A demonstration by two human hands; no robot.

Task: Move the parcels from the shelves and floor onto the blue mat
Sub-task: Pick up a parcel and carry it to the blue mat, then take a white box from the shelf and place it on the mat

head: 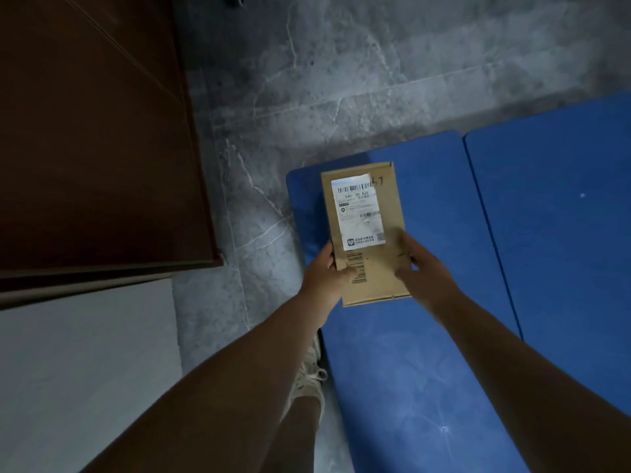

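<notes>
Head cam, looking down: the person's left hand [324, 278] gripped the near-left edge of a cardboard parcel [370, 268], thumb curled over the top by a printed barcode, fingers hidden underneath. The right hand [421, 268] clamped the opposite near-right edge, thumb on top. It was blurred, so finger detail couldn't be read. Both forearms were bare and extended fwd from the btm of the frame. The parcel, a flat brown box, lay lengthwise away from the person. A white shipping label [358, 213] w/ barcodes was stuck on its upper face, w/ handwritten marks just beside the label's top-right corner. The box sat over the far-left corner of the blue mat [426, 353]; whether it rested on the mat or was held just above couldn't be told. A seam split that panel from a second blue panel [563, 233] to the right. A pale laced shoe [309, 380] stood on the grey marbled floor [341, 80] just beside the mat's left edge, partly hidden by the left forearm. At left, a dark brown wooden cabinet [95, 148] stood above a white surface [85, 370].
</notes>
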